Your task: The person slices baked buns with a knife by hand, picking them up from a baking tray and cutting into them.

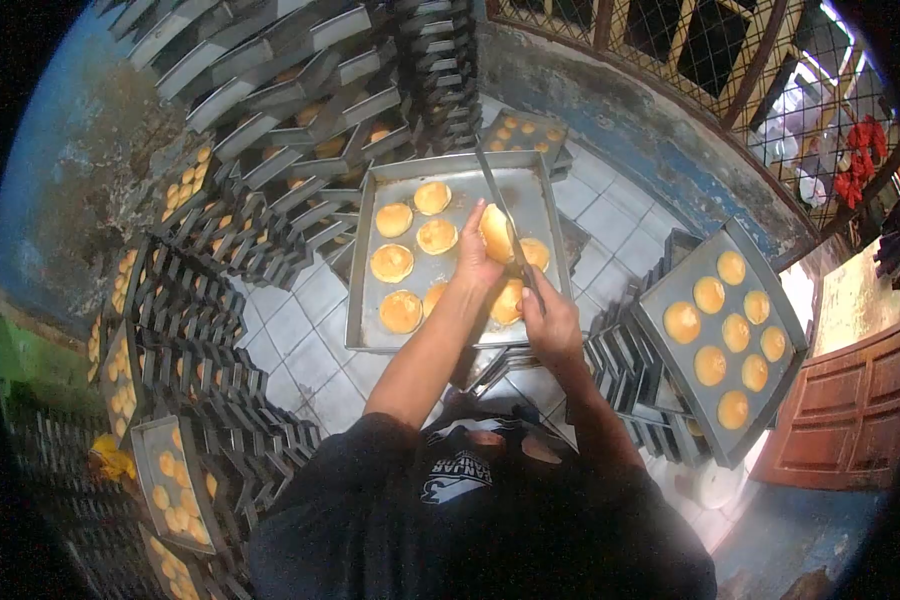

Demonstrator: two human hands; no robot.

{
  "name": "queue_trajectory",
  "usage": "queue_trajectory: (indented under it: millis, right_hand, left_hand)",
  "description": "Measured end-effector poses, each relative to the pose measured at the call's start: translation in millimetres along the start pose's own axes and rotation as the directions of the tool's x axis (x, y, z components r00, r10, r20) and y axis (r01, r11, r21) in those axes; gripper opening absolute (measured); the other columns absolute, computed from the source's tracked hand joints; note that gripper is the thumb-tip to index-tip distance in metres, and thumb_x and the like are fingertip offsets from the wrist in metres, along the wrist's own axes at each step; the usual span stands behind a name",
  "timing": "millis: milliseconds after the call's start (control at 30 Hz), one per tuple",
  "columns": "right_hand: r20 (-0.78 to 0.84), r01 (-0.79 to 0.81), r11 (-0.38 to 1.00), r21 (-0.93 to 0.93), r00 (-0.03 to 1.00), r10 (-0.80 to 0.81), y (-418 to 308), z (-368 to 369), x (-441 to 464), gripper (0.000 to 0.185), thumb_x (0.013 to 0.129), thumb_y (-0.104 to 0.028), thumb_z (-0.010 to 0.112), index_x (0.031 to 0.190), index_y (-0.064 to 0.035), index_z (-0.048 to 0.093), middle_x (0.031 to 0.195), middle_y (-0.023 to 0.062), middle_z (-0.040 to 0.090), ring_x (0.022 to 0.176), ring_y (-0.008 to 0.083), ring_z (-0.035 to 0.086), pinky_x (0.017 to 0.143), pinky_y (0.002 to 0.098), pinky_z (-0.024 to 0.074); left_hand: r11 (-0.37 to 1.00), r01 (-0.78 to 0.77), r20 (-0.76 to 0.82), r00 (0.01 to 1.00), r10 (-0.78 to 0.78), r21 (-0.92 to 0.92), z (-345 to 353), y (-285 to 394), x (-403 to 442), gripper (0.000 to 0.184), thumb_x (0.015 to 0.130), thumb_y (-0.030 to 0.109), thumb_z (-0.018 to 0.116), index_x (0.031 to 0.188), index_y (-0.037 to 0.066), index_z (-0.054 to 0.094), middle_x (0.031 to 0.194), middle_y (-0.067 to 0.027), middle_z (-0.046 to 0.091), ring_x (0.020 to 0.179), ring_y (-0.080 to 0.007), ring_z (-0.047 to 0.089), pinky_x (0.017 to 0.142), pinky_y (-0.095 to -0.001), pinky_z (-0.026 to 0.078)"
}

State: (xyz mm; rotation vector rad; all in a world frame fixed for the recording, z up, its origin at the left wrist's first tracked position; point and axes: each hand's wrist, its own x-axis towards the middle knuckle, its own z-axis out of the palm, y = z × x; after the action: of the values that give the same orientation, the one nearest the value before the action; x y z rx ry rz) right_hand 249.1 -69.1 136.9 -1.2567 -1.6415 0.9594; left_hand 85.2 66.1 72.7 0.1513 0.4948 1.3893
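My left hand [477, 258] is closed on a round golden bun [495, 234], held tilted up on its edge above the tray. In my right hand [555, 328] is the handle of a long knife [494, 188]. Its narrow blade runs along the right side of the held bun and points to the far edge of the tray; whether it has cut in, I cannot tell. Below both hands is a grey metal baking tray [526, 198]. Several flat golden buns [436, 237] lie on it, some partly hidden by my hands and forearms.
On the right, another tray of buns [712, 398] tops a stack of trays [620, 365]. Tall, crisscrossed tray stacks [210, 260] crowd the left and back. A further tray of buns [530, 132] sits behind. White floor tiles [315, 300] show between stacks.
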Motion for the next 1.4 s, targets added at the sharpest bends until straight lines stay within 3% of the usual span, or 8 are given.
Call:
queue_trajectory:
  millis: [167,300,567,633,767,1100,1233,1400]
  right_hand:
    - [0.055,0.109,0.991,-0.083,0.993,-0.105,30.6,2.4,-36.3,0.045,0.099,-0.017,0.053,0.141,-0.0012,0.054,0.092,0.0248,0.067,0.083,0.0331,0.071,0.076,0.0410,0.0551]
    - [0.063,-0.175,0.983,0.046,0.983,0.172,10.3,-0.9,-17.7,0.047,0.099,-0.016,0.054,0.143,-0.0003,0.052,0.083,0.0246,0.067,0.077,0.0309,0.072,0.071,0.0406,0.0550]
    - [0.008,0.177,0.972,-0.155,0.984,-0.178,41.9,4.9,-45.1,0.043,0.101,-0.013,0.054,0.143,-0.0021,0.053,0.090,0.0194,0.070,0.081,0.0227,0.070,0.076,0.0353,0.0545]
    - [0.019,-0.008,1.000,-0.008,1.000,0.009,22.5,0.9,-33.4,0.040,0.098,-0.012,0.053,0.137,-0.0027,0.056,0.102,0.0272,0.068,0.097,0.0409,0.070,0.080,0.0446,0.0548]
    - [0.101,-0.064,0.990,-0.121,0.992,0.077,14.1,-2.4,4.3,0.044,0.102,-0.015,0.053,0.144,-0.0021,0.051,0.092,0.0195,0.069,0.081,0.0235,0.069,0.075,0.0367,0.0533]
    - [0.108,-0.161,0.987,-0.027,0.981,0.163,8.8,2.4,15.4,0.042,0.099,-0.013,0.053,0.139,-0.0037,0.055,0.099,0.0253,0.067,0.092,0.0341,0.071,0.082,0.0417,0.0544]
    - [0.024,0.182,0.978,-0.103,0.983,-0.181,45.1,9.2,-27.7,0.041,0.099,-0.015,0.055,0.139,-0.0032,0.055,0.095,0.0256,0.067,0.089,0.0351,0.071,0.078,0.0430,0.0543]
    - [0.036,-0.080,0.995,0.061,0.996,0.078,20.7,15.4,13.9,0.038,0.102,-0.018,0.052,0.138,-0.0040,0.056,0.084,0.0229,0.067,0.077,0.0374,0.070,0.075,0.0438,0.0546]
  left_hand:
    - [0.993,-0.097,-0.079,0.993,0.092,-0.064,24.0,23.3,-15.4,0.030,0.097,0.043,0.066,0.095,0.013,0.069,0.080,-0.0024,0.071,0.071,-0.0185,0.069,0.065,-0.0350,0.057]
    - [0.990,-0.059,-0.007,0.998,0.060,0.126,-1.0,-1.9,-8.9,0.039,0.096,0.048,0.066,0.098,0.010,0.069,0.084,-0.0047,0.071,0.079,-0.0208,0.068,0.077,-0.0422,0.056]
    - [0.995,-0.096,0.000,0.995,0.096,0.028,-3.1,20.6,-0.8,0.035,0.099,0.046,0.064,0.097,0.011,0.067,0.083,-0.0051,0.069,0.075,-0.0203,0.068,0.071,-0.0367,0.056]
    - [0.987,-0.086,-0.061,0.994,0.094,0.133,-1.1,0.9,-7.6,0.036,0.099,0.046,0.064,0.097,0.011,0.067,0.084,-0.0053,0.069,0.076,-0.0207,0.068,0.071,-0.0368,0.056]
    - [0.999,0.051,-0.058,0.997,-0.051,-0.006,14.2,-2.4,-13.7,0.041,0.099,0.050,0.063,0.099,0.009,0.065,0.087,-0.0063,0.069,0.078,-0.0224,0.068,0.072,-0.0386,0.057]
    - [0.987,-0.055,-0.202,0.976,0.085,0.152,7.5,-2.7,0.1,0.045,0.098,0.053,0.062,0.106,0.009,0.064,0.093,-0.0053,0.070,0.082,-0.0210,0.069,0.074,-0.0399,0.058]
    - [0.981,-0.108,-0.178,0.975,0.137,0.161,-3.8,24.3,13.3,0.045,0.098,0.053,0.062,0.108,0.009,0.063,0.093,-0.0051,0.070,0.083,-0.0213,0.069,0.075,-0.0403,0.058]
    - [0.976,-0.085,-0.120,0.987,0.110,0.198,-8.3,-1.9,17.3,0.044,0.102,0.049,0.058,0.110,0.006,0.060,0.098,-0.0088,0.068,0.086,-0.0235,0.070,0.076,-0.0432,0.061]
